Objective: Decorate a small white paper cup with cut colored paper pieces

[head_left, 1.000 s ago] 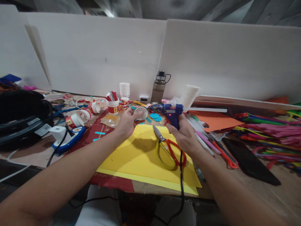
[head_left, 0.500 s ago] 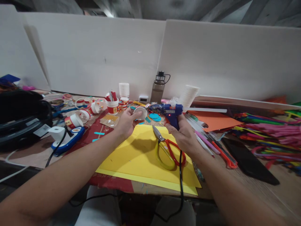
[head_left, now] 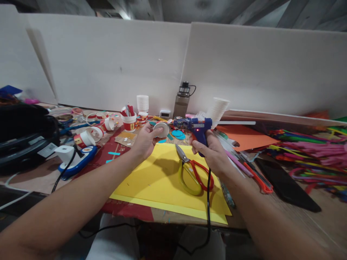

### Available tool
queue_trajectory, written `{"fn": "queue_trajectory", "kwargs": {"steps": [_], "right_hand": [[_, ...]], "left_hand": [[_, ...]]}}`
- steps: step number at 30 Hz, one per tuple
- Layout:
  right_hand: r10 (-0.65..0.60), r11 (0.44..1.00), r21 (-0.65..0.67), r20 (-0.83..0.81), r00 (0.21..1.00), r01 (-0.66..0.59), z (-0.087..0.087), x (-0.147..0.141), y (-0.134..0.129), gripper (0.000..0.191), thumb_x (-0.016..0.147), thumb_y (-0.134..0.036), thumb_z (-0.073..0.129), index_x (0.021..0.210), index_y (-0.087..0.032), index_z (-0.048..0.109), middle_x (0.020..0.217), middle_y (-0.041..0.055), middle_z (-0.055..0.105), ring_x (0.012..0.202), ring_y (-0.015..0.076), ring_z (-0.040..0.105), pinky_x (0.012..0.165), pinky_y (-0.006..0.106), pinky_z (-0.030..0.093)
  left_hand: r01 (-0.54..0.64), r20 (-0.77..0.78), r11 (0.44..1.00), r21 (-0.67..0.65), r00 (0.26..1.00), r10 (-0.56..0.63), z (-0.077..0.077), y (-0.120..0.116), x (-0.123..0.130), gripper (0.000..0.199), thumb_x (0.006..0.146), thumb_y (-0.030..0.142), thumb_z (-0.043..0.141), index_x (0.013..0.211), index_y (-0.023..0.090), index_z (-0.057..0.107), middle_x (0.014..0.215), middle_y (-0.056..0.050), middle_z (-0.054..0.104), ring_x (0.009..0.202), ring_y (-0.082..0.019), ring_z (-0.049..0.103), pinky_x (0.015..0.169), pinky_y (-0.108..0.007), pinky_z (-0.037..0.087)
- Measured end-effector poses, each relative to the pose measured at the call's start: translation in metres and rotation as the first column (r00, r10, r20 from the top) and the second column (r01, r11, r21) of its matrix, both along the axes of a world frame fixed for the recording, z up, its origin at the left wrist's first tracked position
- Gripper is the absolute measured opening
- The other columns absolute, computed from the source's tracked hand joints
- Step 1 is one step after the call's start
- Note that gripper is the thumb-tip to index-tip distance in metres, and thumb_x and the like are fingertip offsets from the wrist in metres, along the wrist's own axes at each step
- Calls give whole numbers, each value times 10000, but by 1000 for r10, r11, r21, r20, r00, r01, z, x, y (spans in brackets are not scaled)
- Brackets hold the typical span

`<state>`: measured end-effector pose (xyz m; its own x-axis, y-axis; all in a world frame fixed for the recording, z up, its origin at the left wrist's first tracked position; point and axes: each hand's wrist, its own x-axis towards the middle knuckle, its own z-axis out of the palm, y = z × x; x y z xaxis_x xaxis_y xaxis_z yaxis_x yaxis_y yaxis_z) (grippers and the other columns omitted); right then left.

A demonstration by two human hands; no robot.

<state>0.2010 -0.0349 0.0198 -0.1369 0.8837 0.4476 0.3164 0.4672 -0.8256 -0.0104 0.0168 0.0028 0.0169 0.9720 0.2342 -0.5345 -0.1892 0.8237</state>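
Between the fingers of my left hand [head_left: 145, 141] is a paper cup [head_left: 162, 130], tipped so that its round pale end faces me. My right hand [head_left: 214, 150] is wrapped round the handle of a blue hot glue gun [head_left: 199, 128] with a glowing red light. A white glue stick [head_left: 237, 123] juts from its back. The gun's nozzle points left, at the cup's side; I cannot tell whether it touches. Below both hands, scissors [head_left: 187, 162] with one red and one yellow handle lie on yellow sheets [head_left: 154, 180].
Teal paper discs [head_left: 178, 134] lie behind the yellow sheets. Farther back stand a water bottle [head_left: 182, 101] and stacked white cups [head_left: 218, 110]. A phone [head_left: 288, 184] and a red cutter [head_left: 261, 178] lie at right. A blue power strip [head_left: 78, 164] sits at left. The gun's black cord [head_left: 208, 202] hangs over the table edge.
The glue gun in my right hand has tilted and shifted slightly, its glue stick end now a little lower and further left. My left hand and the cup have barely moved.
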Motion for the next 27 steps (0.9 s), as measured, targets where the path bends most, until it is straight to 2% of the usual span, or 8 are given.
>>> {"fn": "queue_trajectory", "kwargs": {"steps": [8,14,17,19,21,22,24,27], "right_hand": [[113,963,-201,-312,943,-182,4,-2,3,224,775,-309,660,918,-194,531,807,-18,594,601,87,483,595,249,393],[89,899,-327,-517,851,-293,12,-2,-1,248,687,-251,730,856,-179,563,773,-18,612,553,62,453,572,229,435],[37,900,-337,-573,818,-277,16,3,2,232,678,-241,720,836,-180,562,775,-7,634,545,63,461,570,228,463],[-44,921,-339,-575,817,-189,16,9,9,203,689,-254,684,822,-186,547,767,7,648,547,78,485,562,235,478],[-189,926,-378,-477,858,-6,11,19,21,153,723,-278,620,817,-187,541,730,30,656,546,106,518,548,251,487],[-271,909,-403,-381,884,105,7,24,29,132,750,-286,575,827,-185,540,737,49,669,538,116,525,540,262,487],[-411,823,-420,26,911,383,-4,36,43,161,799,-309,485,833,-172,564,728,80,683,479,122,508,499,275,468],[-399,766,-434,258,880,475,-18,49,56,183,758,-301,524,713,-150,615,651,119,678,428,152,508,447,299,419]], "left_hand": [[-7,2,999,33,1000,7,-3,2,-1,347,637,225,784,884,184,542,891,2,669,811,-145,632,668,-273,530],[2,7,1000,29,1000,-2,-2,1,-3,365,638,242,795,910,183,559,917,-10,677,811,-138,634,672,-263,525],[1,-6,1000,24,1000,-1,-2,2,-3,349,652,245,785,904,184,551,926,-12,674,808,-139,634,682,-272,524],[-6,-9,1000,16,1000,6,-2,2,-3,337,659,242,779,891,185,541,918,-8,670,807,-139,633,688,-275,522],[-4,-3,1000,8,1000,4,-1,1,-3,330,659,233,776,888,183,543,912,-6,668,809,-137,630,691,-273,520],[4,0,1000,4,1000,-4,-1,0,-3,328,658,229,775,889,180,548,913,-9,668,810,-135,628,688,-268,518],[23,0,1000,-11,1000,-23,0,-2,-2,325,654,226,775,888,174,556,913,-13,668,806,-133,624,677,-260,514],[46,-18,998,-45,999,-47,0,-5,-1,338,636,234,789,872,170,556,889,-10,668,782,-130,619,663,-255,510]]}}
